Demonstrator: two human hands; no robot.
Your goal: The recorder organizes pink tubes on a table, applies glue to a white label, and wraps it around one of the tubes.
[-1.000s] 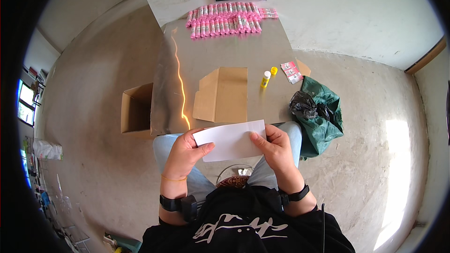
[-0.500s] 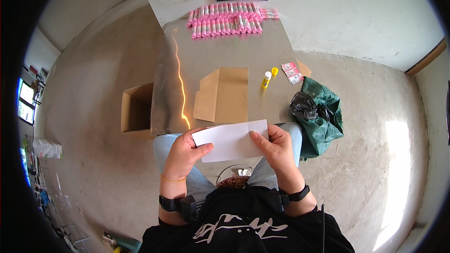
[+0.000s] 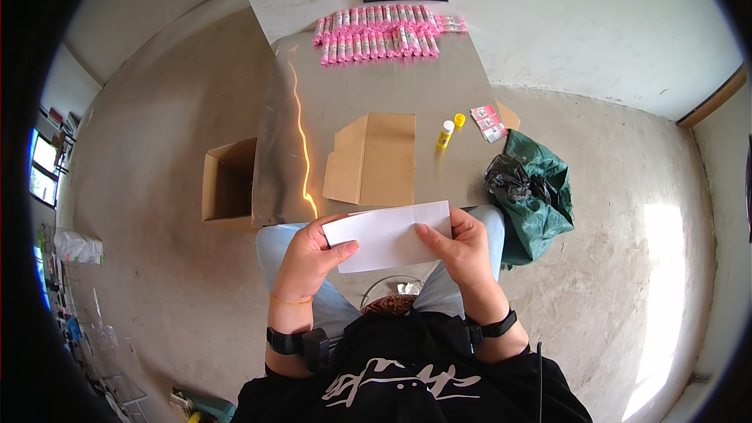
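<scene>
Both hands grip a white folded sheet point(image 3: 389, 235) over the lap: the left hand point(image 3: 309, 262) pinches its 9 o'clock end, the right hand point(image 3: 462, 247) its 3 o'clock end. Its long axis runs 8-to-2, just below the flat cardboard box point(image 3: 374, 158).

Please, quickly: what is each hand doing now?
Left hand: closed on the white paper sheet, left end.
Right hand: closed on its right end.
</scene>
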